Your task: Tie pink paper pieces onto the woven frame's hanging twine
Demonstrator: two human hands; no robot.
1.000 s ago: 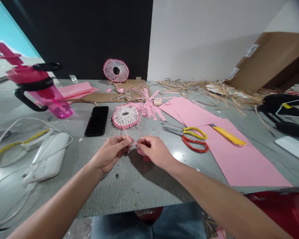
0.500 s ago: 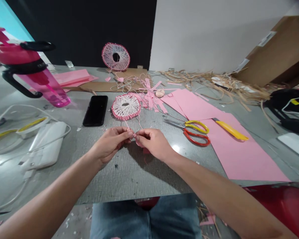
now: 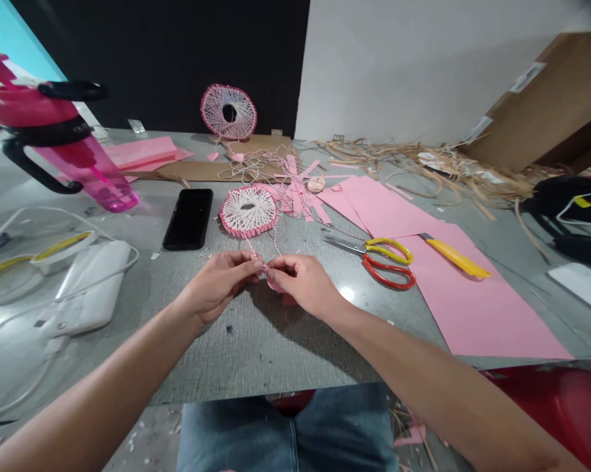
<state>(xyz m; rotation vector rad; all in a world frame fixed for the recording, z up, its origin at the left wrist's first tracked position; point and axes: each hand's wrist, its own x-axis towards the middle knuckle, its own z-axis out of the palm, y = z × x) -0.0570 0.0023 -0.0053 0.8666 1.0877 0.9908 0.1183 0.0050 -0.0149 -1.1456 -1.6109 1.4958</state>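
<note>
A round string-woven ornament (image 3: pixel 234 216) with a pink rim lies on the grey table (image 3: pixel 217 367). Two strands of pink-and-white string (image 3: pixel 250 244) run from its near edge towards my hands. My left hand (image 3: pixel 229 278) pinches the left strand between thumb and index finger. Fingertips nearly touching it, my right hand (image 3: pixel 300 278) is closed on the string's end and a small pink paper piece (image 3: pixel 274 284), mostly hidden under the fingers. A finished-looking second woven ring (image 3: pixel 229 113) leans against the black panel, with pink paper hearts (image 3: pixel 237 157) on strings.
Scissors (image 3: pixel 369 255) and a yellow cutter (image 3: pixel 457 257) lie to the right, the cutter on pink paper (image 3: pixel 487 314). A phone (image 3: pixel 188 219), a power bank (image 3: pixel 92 285) and a pink bottle (image 3: pixel 74 131) are left. Tangled string (image 3: pixel 256 164) and raffia strips (image 3: pixel 398 157) lie behind.
Almost nothing differs. Both hands keep their pinch at the same spot, with only a slight shift of the right fingers on the pink piece.
</note>
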